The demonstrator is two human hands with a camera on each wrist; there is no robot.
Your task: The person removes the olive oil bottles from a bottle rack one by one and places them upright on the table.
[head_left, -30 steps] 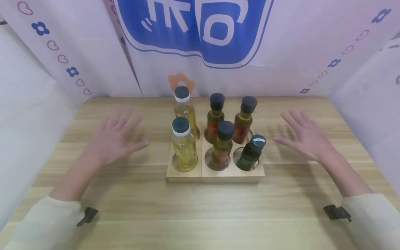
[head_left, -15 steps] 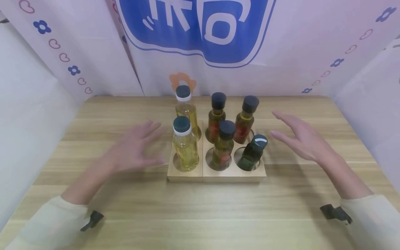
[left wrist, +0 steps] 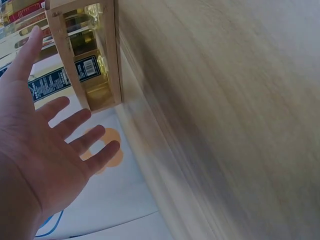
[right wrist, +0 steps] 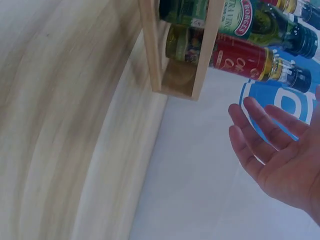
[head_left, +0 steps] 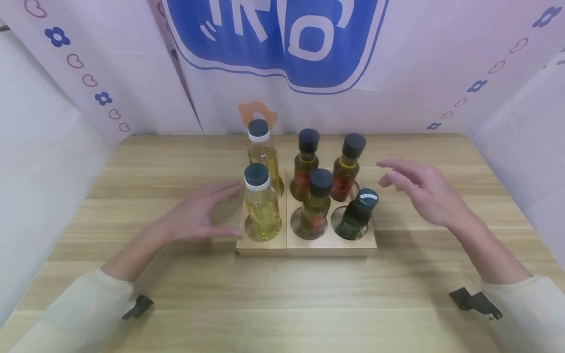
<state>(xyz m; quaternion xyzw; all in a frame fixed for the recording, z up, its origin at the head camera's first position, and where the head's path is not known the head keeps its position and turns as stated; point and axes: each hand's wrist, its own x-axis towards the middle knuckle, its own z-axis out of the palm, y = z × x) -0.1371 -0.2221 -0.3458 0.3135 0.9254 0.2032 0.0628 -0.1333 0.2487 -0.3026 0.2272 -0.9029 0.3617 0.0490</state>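
A wooden bottle rack (head_left: 265,248) holds several oil bottles in round holes. My left hand (head_left: 194,215) is at its left side, thumb and fingers apart and pointing at the front-left clear bottle of yellow oil (head_left: 263,211). Behind that one stands a second pale oil bottle (head_left: 263,156). Dark-capped bottles with red labels fill the middle and back right, among them the front-middle bottle (head_left: 314,215). A small dark green bottle (head_left: 354,218) leans in the front-right hole. My right hand (head_left: 425,191), fingers loosely bent, hovers to the right of the rack and holds nothing.
The wood-grain table (head_left: 300,304) spreads around the rack. A white cloth with a blue printed sign (head_left: 326,68) hangs behind the table's back edge. A dark wrist-worn device (head_left: 138,307) shows at the left cuff, another device (head_left: 474,303) at the right.
My left hand has moved right, from over the table to the rack's left edge. My right hand has turned and its fingers have drawn together slightly. The bottles and rack stay in place.
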